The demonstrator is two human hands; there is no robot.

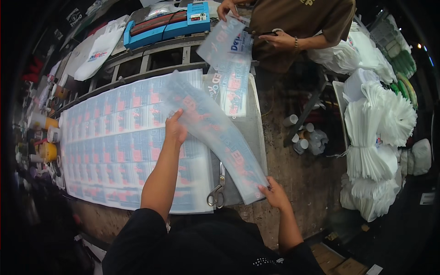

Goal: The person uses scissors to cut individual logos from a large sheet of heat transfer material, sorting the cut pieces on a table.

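A long translucent strip of printed transfer film (220,129) stretches diagonally between my hands, bearing red and blue print. Near its upper left part, my left hand (177,128) grips its edge above the large printed film sheet (120,144). At the lower right end, my right hand (276,193) pinches the strip's corner between thumb and fingers. Metal scissors (216,196) lie between the large sheet and the strip, handles towards me. Further printed film pieces (235,89) lie beyond the strip on the grey board (252,127).
Across the table a person (299,27) holds a film piece (223,37) and a dark object. A blue laminator-like machine (168,27) stands at the back beside a white printed bag (103,48). Bundled white bags (367,137) fill the right; paint tubs (48,151) line the left.
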